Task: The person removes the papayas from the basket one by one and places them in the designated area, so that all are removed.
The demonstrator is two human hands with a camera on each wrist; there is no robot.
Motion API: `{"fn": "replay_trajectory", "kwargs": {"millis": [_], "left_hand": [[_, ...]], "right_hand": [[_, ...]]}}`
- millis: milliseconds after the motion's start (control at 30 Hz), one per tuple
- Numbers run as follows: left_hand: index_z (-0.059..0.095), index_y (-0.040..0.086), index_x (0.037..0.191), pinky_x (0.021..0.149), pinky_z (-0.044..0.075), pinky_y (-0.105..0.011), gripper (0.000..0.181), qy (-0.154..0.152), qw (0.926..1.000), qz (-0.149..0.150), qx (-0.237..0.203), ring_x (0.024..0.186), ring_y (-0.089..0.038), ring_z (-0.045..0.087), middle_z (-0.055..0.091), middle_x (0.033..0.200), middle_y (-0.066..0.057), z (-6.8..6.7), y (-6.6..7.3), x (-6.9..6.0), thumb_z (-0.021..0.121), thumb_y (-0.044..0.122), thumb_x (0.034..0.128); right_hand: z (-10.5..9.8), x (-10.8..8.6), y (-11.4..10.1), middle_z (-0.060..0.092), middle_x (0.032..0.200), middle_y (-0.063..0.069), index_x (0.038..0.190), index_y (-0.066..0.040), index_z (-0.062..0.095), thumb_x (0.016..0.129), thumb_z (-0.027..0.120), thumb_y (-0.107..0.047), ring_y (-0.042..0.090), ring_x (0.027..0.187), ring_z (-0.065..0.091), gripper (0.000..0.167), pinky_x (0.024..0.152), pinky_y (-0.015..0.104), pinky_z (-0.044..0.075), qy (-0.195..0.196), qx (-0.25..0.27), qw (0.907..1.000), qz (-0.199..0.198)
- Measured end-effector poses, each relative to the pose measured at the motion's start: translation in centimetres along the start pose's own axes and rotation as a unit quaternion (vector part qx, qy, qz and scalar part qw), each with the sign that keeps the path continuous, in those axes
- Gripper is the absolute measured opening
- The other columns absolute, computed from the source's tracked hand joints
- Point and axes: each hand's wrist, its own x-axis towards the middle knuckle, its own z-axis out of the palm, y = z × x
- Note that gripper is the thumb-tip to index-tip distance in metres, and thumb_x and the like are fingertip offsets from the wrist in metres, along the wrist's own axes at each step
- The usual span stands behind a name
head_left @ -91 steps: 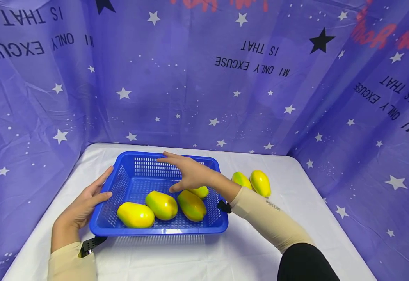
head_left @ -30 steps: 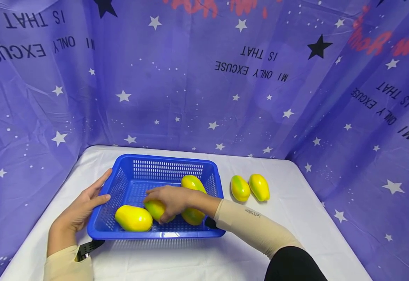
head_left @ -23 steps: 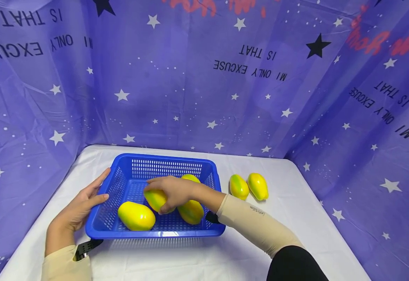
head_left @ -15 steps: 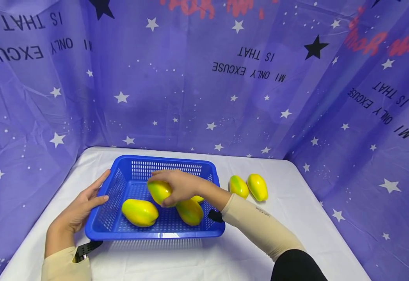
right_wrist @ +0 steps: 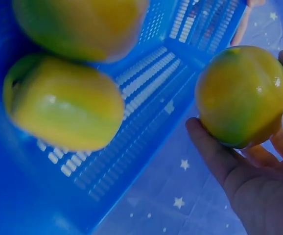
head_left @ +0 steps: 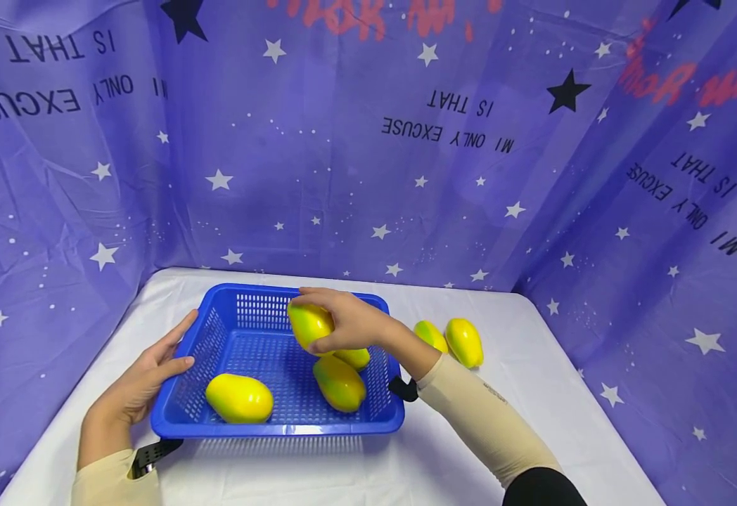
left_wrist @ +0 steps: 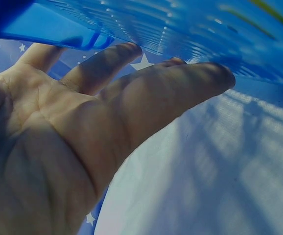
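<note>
Glossy oval fruit [head_left: 309,326] higher over perforated basket [head_left: 283,430]

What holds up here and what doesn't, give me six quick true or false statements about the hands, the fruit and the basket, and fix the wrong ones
1. The left hand is outside the basket, at its left side. True.
2. The right hand holds a yellow-green fruit. True.
3. Six fruits lie in the basket. False: three fruits show lying in it.
4. Two fruits lie on the white cloth, right of the basket. True.
5. The basket's walls are solid. False: they are full of small openings.
6. Everything behind the cloth is plain green. False: a purple-blue curtain with printed stars hangs there.
</note>
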Motion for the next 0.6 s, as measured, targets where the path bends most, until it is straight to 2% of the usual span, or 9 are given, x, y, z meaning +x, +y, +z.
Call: {"fn": "replay_trajectory", "kwargs": {"millis": [200, 400, 600], "left_hand": [[0.009, 0.037, 0.157, 0.089, 0.050, -0.053, 0.073, 0.000, 0.9999, 0.004, 0.016, 0.118, -0.021, 0.057, 0.030, 0.148, 0.001, -0.1, -0.1, 0.0, 0.044, 0.005, 0.1011], [0.008, 0.038, 0.157, 0.090, 0.050, -0.053, 0.073, -0.006, 0.9999, 0.003, 0.012, 0.119, -0.018, 0.055, 0.017, 0.156, -0.002, -0.2, -0.1, 0.0, 0.043, 0.005, 0.1015], [0.007, 0.039, 0.156, 0.088, 0.051, -0.055, 0.073, -0.006, 0.9999, 0.001, 0.011, 0.118, -0.020, 0.056, 0.001, 0.161, -0.008, 0.0, 0.0, 0.1, 0.043, 0.006, 0.1017]], "right_hand": [[-0.9, -1.1, 1.0, 0.034, 0.154, -0.004, 0.143, -0.022, 0.048, 0.078, 0.080, -0.031, 0.016, 0.123, 0.049, 0.073, 0.088, 0.024, 0.051, 0.029, -0.001, 0.9996, 0.007], [-1.8, -2.3, 1.9, 0.032, 0.155, -0.006, 0.145, -0.021, 0.047, 0.079, 0.079, -0.031, 0.018, 0.133, 0.042, 0.074, 0.092, 0.028, 0.050, 0.060, 0.008, 0.9979, 0.021], [-3.2, -4.0, 3.1, 0.031, 0.155, -0.008, 0.145, -0.021, 0.046, 0.081, 0.079, -0.029, 0.019, 0.127, 0.048, 0.073, 0.088, 0.032, 0.054, 0.094, 0.036, 0.9940, 0.042]]}}
